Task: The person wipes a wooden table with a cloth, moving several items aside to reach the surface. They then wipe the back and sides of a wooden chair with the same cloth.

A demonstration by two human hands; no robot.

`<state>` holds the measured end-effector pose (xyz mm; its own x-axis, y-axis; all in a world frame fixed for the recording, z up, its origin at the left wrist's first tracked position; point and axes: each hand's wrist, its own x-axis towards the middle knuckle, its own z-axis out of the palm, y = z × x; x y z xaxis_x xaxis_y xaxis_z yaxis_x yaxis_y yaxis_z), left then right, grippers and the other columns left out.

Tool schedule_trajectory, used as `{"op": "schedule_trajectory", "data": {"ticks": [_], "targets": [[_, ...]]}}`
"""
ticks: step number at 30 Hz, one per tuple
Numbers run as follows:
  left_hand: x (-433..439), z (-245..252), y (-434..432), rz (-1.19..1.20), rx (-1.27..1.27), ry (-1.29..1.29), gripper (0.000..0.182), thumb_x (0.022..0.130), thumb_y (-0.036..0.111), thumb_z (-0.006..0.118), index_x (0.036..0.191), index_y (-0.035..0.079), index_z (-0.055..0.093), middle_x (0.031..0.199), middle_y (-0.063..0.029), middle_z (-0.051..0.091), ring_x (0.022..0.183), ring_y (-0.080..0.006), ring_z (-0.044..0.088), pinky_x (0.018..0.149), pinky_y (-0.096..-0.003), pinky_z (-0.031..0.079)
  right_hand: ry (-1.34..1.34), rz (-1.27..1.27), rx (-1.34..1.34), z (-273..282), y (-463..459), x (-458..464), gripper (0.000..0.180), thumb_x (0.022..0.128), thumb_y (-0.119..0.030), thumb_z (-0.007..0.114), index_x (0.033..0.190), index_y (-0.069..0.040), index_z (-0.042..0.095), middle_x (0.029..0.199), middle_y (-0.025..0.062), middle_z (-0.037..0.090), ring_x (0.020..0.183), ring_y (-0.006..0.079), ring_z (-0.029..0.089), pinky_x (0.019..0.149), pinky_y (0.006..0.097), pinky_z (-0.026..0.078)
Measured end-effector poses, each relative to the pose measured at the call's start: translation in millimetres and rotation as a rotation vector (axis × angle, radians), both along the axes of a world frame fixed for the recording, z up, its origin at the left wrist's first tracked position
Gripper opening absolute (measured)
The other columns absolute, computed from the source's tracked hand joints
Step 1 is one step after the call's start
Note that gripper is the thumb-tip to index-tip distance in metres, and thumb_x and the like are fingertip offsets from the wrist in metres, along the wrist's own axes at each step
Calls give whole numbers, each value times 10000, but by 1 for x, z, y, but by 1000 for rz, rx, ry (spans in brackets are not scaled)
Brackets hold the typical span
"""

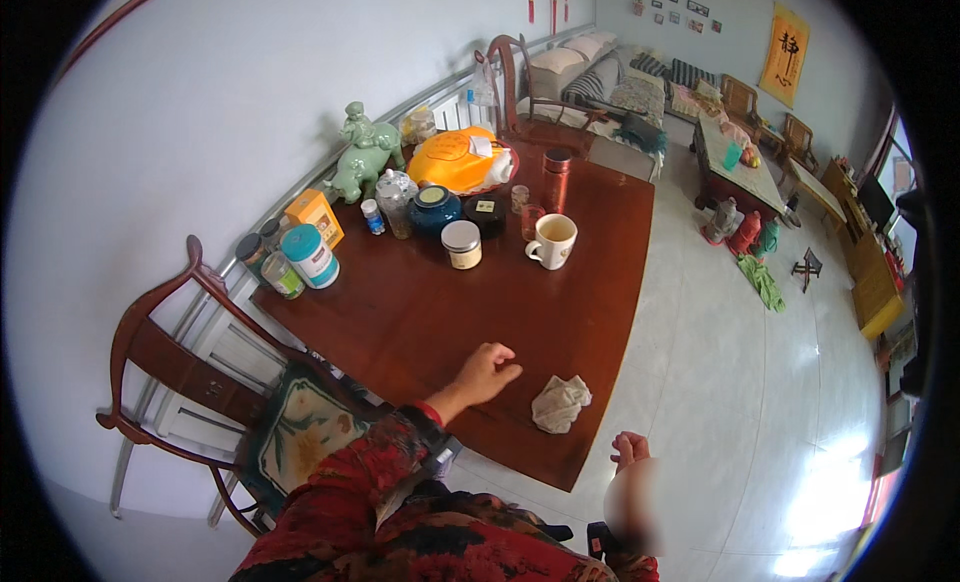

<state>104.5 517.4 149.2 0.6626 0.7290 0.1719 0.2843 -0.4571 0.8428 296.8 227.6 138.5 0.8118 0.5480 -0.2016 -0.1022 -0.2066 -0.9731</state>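
Observation:
My left hand [486,373] is over the near part of a dark red wooden table [450,319], fingers loosely curled, with nothing seen in it. A crumpled pale cloth [561,404] lies to its right, near the table's corner. My right hand [630,451] is beyond the table's right edge, above the floor, its fingers bent; whether it holds anything is unclear, as its lower part is blurred. Farther back on the table stand a cream mug [553,241], a white-lidded jar [462,244], a small red-tinted glass [531,222] and a red flask [556,181].
Along the wall side stand a turquoise-lidded container [310,256], an orange box [315,219], a blue jar [435,209], a green ceramic figurine [367,158] and a yellow cloth bundle [457,160]. A wooden chair [187,364] is at the left.

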Motion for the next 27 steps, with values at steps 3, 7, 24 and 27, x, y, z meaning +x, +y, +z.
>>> {"op": "schedule_trajectory", "data": {"ticks": [3, 7, 24, 27], "targets": [[-51, -1, 58, 66, -338, -23, 274, 883, 211, 710, 1061, 14, 643, 985, -86, 698, 894, -150, 657, 779, -302, 531, -336, 51, -153, 18, 36, -17, 285, 938, -255, 634, 1079, -9, 603, 1002, 97, 641, 892, 209, 614, 728, 320, 507], [-114, -3, 138, 248, -377, -31, 230, 880, 163, 706, 1067, 50, 634, 976, -49, 688, 875, -132, 647, 736, -297, 528, -714, 145, -269, 39, 76, -44, 333, 898, -217, 661, 1130, 1, 563, 1139, 182, 570, 1075, 347, 552, 896, 432, 470], [-81, 39, 330, 179, 208, -98, 447, 761, 80, 766, 1144, 32, 541, 1076, -134, 577, 929, -253, 621, 825, -347, 525, -894, 10, -839, 5, 176, -79, 562, 823, -340, 710, 1254, -37, 517, 1314, 190, 501, 1244, 386, 446, 1054, 499, 357], [-49, 76, 364, 136, 487, -22, 540, 728, 99, 787, 1192, 42, 518, 1104, -160, 544, 1042, -329, 583, 895, -382, 503, -1003, -59, -834, -4, 184, -81, 524, 824, -331, 708, 1223, -36, 539, 1309, 177, 510, 1240, 369, 455, 1051, 494, 362]]}}
